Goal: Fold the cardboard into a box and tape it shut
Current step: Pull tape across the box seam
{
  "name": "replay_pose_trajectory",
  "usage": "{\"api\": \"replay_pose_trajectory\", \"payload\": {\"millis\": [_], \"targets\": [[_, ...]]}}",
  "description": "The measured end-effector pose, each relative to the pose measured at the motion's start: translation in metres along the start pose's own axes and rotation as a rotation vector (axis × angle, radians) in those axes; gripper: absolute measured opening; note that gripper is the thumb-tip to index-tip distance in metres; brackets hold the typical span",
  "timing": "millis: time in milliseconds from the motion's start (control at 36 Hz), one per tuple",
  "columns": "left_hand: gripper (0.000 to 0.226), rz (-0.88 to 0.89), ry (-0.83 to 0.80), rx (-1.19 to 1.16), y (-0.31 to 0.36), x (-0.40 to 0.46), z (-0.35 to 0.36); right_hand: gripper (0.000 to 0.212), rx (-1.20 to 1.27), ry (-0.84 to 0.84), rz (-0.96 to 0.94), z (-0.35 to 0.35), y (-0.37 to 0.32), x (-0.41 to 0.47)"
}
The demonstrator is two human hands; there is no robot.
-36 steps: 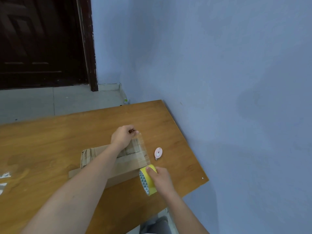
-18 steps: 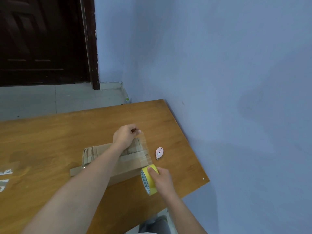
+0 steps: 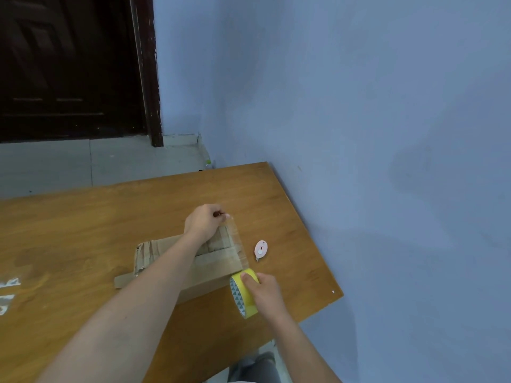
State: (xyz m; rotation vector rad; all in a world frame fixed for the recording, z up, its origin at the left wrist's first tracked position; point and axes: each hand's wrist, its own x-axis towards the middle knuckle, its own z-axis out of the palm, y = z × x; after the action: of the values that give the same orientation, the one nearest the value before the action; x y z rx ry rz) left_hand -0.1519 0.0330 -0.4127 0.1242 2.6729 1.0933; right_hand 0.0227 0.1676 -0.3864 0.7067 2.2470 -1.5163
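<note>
A brown cardboard box [image 3: 210, 268] lies on the wooden table [image 3: 83, 230], its far end partly hidden by my left forearm. My right hand [image 3: 265, 291] grips a yellow tape roll [image 3: 243, 295] at the box's near right corner. A clear strip of tape [image 3: 237, 244] runs from the roll over the box's right end up to my left hand [image 3: 204, 223], which pinches the strip's free end above the far edge of the box.
A small pink round cutter [image 3: 260, 249] lies on the table just right of the box. Scraps of clear tape [image 3: 8, 294] stick to the table at the far left. A blue wall [image 3: 387, 134] borders the table's right edge; a dark door [image 3: 69, 64] stands behind.
The tape strip stays stretched between both hands; the hands hold nearly the same positions while the view shifts slightly.
</note>
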Motion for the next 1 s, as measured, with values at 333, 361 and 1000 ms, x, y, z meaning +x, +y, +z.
{"api": "replay_pose_trajectory", "payload": {"millis": [333, 361, 1000], "targets": [[0.019, -0.145, -0.263, -0.008, 0.001, 0.018, -0.002, 0.026, 0.000, -0.025, 0.015, -0.002, -0.002, 0.003], [0.019, -0.148, -0.282, 0.005, 0.002, 0.020, -0.002, 0.026, 0.001, -0.033, 0.016, -0.002, -0.002, 0.003], [0.019, -0.240, -0.209, 0.045, -0.006, 0.015, -0.002, 0.031, 0.084, -0.083, 0.016, 0.002, 0.001, 0.008]]}}
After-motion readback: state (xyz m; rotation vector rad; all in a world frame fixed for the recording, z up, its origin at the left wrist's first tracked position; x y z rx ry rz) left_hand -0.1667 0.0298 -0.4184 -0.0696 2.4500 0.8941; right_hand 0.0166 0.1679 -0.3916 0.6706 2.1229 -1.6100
